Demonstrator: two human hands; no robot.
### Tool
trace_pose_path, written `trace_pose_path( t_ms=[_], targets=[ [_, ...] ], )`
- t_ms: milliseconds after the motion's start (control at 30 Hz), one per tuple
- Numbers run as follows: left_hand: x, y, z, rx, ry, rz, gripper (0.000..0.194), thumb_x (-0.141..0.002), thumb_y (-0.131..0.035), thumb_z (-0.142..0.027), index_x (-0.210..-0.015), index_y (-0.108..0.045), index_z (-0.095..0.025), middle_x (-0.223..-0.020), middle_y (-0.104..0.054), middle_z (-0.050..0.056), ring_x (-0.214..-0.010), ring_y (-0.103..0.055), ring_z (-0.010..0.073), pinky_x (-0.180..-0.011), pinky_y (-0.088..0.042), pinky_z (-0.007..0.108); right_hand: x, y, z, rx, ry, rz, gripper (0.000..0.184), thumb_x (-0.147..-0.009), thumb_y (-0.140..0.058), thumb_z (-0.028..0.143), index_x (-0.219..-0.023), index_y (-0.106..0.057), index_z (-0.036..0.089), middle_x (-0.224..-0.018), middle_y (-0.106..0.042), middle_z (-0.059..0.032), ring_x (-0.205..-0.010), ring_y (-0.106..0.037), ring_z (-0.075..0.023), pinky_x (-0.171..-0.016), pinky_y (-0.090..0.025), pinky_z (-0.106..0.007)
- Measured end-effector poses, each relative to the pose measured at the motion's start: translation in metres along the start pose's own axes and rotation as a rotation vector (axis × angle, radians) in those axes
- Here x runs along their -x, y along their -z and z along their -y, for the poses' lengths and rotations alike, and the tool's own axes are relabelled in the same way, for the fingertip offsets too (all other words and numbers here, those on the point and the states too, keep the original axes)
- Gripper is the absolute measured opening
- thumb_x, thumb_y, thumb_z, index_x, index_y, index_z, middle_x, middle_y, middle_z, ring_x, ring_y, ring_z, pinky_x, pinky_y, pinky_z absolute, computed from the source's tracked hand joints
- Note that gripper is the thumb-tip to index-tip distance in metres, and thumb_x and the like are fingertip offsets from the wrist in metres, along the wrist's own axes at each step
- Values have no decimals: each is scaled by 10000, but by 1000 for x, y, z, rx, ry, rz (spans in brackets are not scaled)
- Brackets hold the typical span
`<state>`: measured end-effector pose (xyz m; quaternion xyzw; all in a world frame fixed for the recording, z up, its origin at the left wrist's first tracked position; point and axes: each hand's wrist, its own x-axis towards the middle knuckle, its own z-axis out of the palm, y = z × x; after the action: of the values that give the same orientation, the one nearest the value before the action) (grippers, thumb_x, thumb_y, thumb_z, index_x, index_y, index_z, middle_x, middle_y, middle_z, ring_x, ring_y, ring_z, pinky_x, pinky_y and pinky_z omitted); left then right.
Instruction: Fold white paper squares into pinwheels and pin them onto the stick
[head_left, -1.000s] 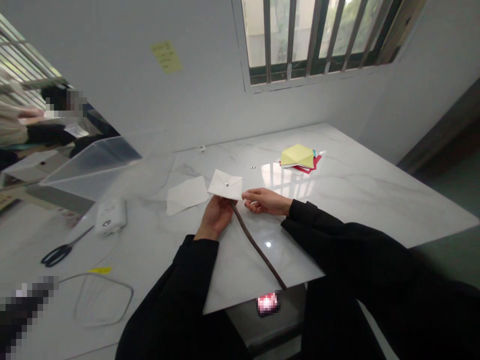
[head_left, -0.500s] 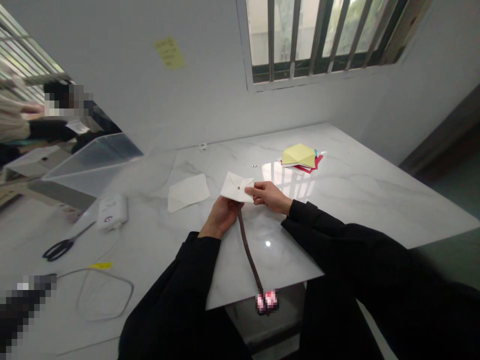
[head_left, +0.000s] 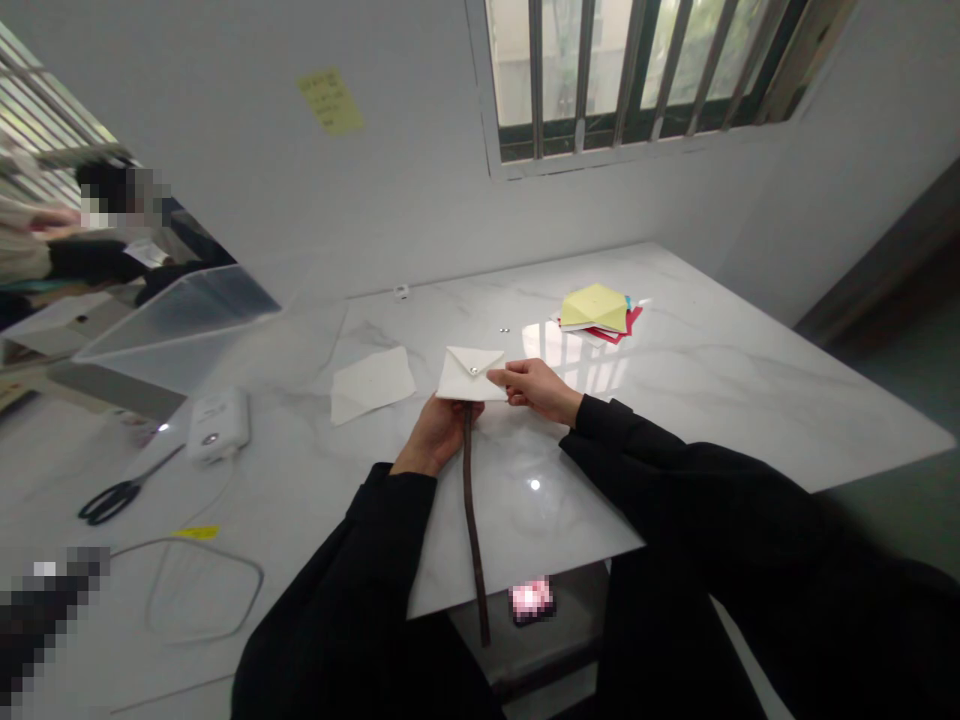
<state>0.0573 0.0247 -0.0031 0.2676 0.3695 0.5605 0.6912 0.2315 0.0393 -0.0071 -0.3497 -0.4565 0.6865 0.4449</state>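
A small white envelope (head_left: 457, 378) is held up over the table between my two hands, its pointed flap folded down. At the flap's tip sits a small shiny stud (head_left: 473, 370). My left hand (head_left: 437, 432) grips the envelope from below, with fingers partly hidden behind it. The right edge is pinched between the thumb and fingers of my right hand (head_left: 536, 388). From under the envelope, by my left fingers, a long dark brown strip (head_left: 471, 510) hangs past the table's front edge. A flat white paper piece (head_left: 373, 384) lies to the left.
A stack of yellow, white and red envelopes (head_left: 596, 308) lies at the back right. Tiny shiny pieces (head_left: 504, 330) are nearer the middle. On the left are black scissors (head_left: 112, 500), a white device (head_left: 217, 425), a cable (head_left: 259, 590) and a clear plastic bin (head_left: 172, 315). A person sits beyond.
The envelope has turned slightly in my hands, so its flap now faces up more squarely. The brown strip's lower end has swung left. Both hands keep their hold.
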Motion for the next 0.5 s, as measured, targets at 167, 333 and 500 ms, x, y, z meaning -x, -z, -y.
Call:
trace_pose_path(
  t_ms=[167,333,500],
  targets=[
    [-1,2,-5,4,42,3,205,-824,-638,-38,-978,-699,-159,-665,-630,-10,-562,-582,98,-572,-512,194,-3,7,6,-3,19,-44,391,-712,-874,424,-738,-606,140,-600,-493,41,-521,-413,-50,-451,-301,-185],
    [0,2,-13,-2,1,-11,115,-835,-644,-83,-929,-644,-148,-629,-527,-50,-427,-431,33,-421,-350,142,-8,16,6,63,47,-144,377,-720,-853,413,-704,-577,157,-576,-500,38,-527,-471,-64,-467,-340,-181],
    [6,-1,-16,-94,-37,-98,237,-874,-719,-351,-998,-624,-173,-645,-506,-65,-365,-321,17,-361,-253,158,-9,17,3,170,77,-170,341,-749,-808,447,-773,-634,155,-654,-575,15,-587,-537,-82,-523,-439,-187]
  ],
)
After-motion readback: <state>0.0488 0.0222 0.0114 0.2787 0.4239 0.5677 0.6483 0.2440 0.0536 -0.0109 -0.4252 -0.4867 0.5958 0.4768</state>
